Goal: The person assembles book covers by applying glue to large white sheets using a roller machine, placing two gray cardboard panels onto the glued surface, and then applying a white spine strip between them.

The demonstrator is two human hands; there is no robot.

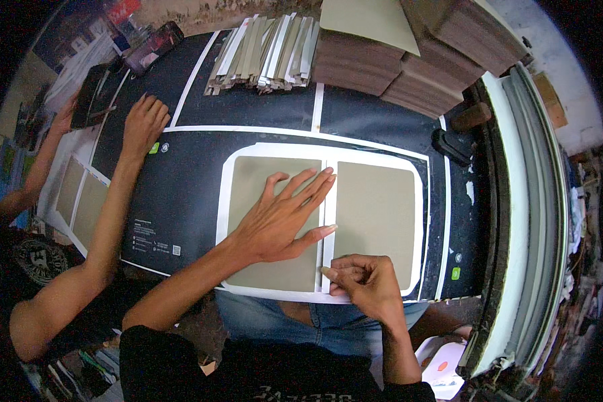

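A white sheet with cut corners (419, 268) lies on the dark table, with a left grey board (261, 177) and a right grey board (376, 201) side by side on it. A narrow white strip (329, 251) runs lengthwise in the gap between the boards. My left hand (278, 224) rests palm down on the left board, fingers spread, with the fingertips reaching the strip. At the strip's near end, my right hand (365, 281) has thumb and fingers pinched together. Its curled fingers partly hide the strip's end.
A heap of narrow strips (264, 53) lies at the back, beside tall stacks of grey boards (362, 63). Right of the sheet are a black block-like tool (452, 147) and a wooden handle (470, 116). Another person's hand (146, 124) rests on the table at left, near another boarded sheet (87, 194).
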